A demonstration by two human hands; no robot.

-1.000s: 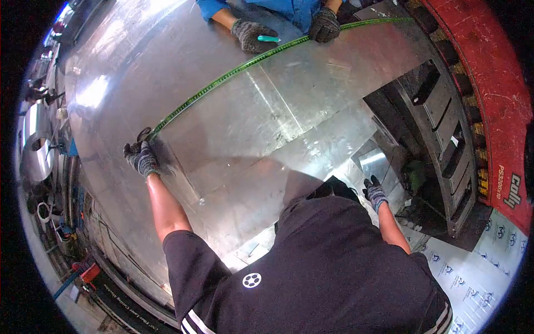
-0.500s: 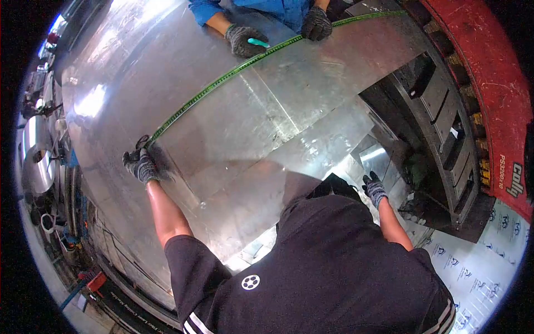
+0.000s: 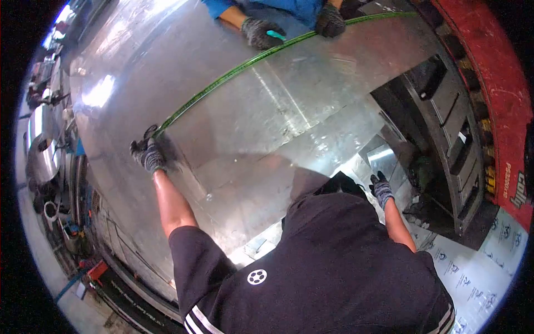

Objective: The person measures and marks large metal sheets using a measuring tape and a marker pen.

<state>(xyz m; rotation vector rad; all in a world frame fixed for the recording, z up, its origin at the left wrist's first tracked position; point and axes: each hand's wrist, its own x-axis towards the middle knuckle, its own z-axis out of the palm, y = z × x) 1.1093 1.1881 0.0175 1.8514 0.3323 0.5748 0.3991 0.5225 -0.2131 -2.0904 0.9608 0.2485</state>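
Note:
My left hand (image 3: pixel 148 155), in a grey knitted glove, grips the near-left end of a green tape measure (image 3: pixel 222 79) on a large metal sheet (image 3: pixel 206 128). A dark loop shows at the fingers there. The tape runs in a curve across the sheet to the far right. My right hand (image 3: pixel 381 189), gloved alike, is held low by my right side, fingers apart and nothing in them. It is nearest to a small shiny metal piece (image 3: pixel 384 157) below the sheet's edge.
Across the sheet, a co-worker in blue sleeves (image 3: pixel 286 12) has one gloved hand (image 3: pixel 261 34) with a turquoise marker (image 3: pixel 275 35) beside the tape and another gloved hand (image 3: pixel 330 22) on it. A red machine (image 3: pixel 489 72) with a dark slotted frame stands right. Metal parts line the left.
The whole view has shifted slightly, so the sheet, tape and hands sit a little further right. My left hand keeps its grip on the tape; my right hand stays low and open.

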